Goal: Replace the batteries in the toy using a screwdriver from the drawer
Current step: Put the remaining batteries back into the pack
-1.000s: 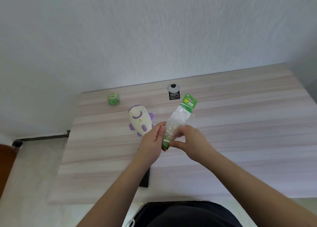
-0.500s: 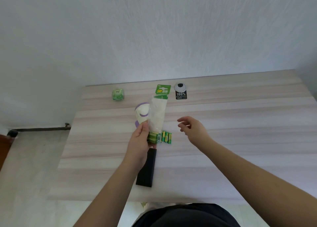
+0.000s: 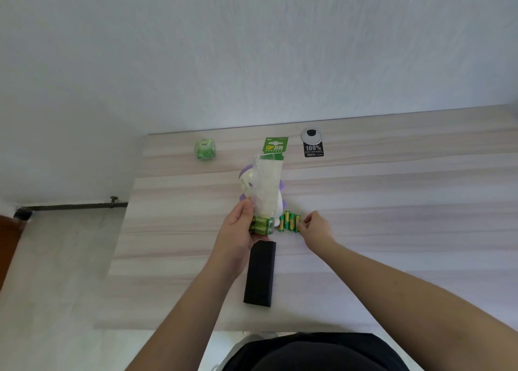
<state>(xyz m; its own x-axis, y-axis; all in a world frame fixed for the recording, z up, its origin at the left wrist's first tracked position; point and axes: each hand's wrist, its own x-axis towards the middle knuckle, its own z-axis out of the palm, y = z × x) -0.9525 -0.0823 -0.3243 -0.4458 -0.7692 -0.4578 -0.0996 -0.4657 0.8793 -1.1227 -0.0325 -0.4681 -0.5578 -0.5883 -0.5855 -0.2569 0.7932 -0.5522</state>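
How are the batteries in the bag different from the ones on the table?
The batteries in the bag are wrapped in clear plastic and held up by the left hand; the loose batteries lie bare on the table. The bagged ones are bunched together; the loose ones lie side by side, with the right hand at them. Both are green and yellow.

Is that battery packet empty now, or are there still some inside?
Not empty. The battery packet, held by the left hand, still shows green batteries at its bottom end; its upper part looks empty. Loose batteries lie on the table.
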